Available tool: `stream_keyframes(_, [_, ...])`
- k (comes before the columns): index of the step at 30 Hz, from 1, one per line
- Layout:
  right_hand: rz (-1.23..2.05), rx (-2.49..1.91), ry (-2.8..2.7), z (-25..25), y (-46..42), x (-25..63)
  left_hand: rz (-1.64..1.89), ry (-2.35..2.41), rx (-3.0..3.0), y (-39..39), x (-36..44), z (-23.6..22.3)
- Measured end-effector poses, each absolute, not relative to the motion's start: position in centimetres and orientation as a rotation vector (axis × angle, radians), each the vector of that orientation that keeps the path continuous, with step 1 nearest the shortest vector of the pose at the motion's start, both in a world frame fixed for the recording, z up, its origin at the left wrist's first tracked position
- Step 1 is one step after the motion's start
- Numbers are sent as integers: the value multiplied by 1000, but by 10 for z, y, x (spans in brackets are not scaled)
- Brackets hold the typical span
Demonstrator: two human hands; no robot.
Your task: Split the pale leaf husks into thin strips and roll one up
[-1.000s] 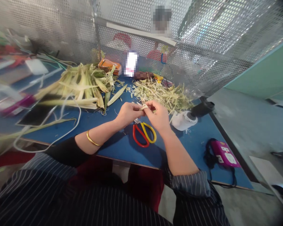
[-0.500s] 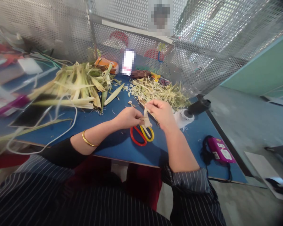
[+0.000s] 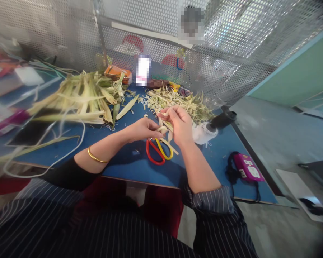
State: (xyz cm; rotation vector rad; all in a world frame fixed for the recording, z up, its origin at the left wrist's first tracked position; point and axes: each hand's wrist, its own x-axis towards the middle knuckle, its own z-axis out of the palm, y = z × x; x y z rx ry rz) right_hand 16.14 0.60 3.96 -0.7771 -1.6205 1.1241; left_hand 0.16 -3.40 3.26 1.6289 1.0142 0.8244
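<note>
The held strips (image 3: pixel 163 129) are looking matt, near scissor handles (image 3: pixel 156 163) are shining like plastic, the far perforated screen (image 3: pixel 148 18) gleaming metallic.

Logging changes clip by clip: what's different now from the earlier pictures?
The left hand and right hand, fingertips together earlier, have parted: the right is farther forward, the left nearer the scissors. The pale strips between them, bunched before, are spread out. Both keep hold. Scissors, leaf pile and shredded heap stayed put.

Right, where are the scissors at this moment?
In the head view, the scissors lie on the blue table near picture centre, their handles just below the left hand.
</note>
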Motion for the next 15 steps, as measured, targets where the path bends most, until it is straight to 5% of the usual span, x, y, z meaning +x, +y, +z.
stream_keyframes(5, [1079, -766, -1659, 40, 7, 163, 904, 1116, 1444, -37, 8, 31])
stream_keyframes(10, [700, -960, -1641, 48, 16, 178, 1084, 1201, 1305, -34, 8, 33])
stream_keyframes(15, [767, -991, -2078, 51, 12, 181, 1170, 1273, 1232, -31, 3, 33])
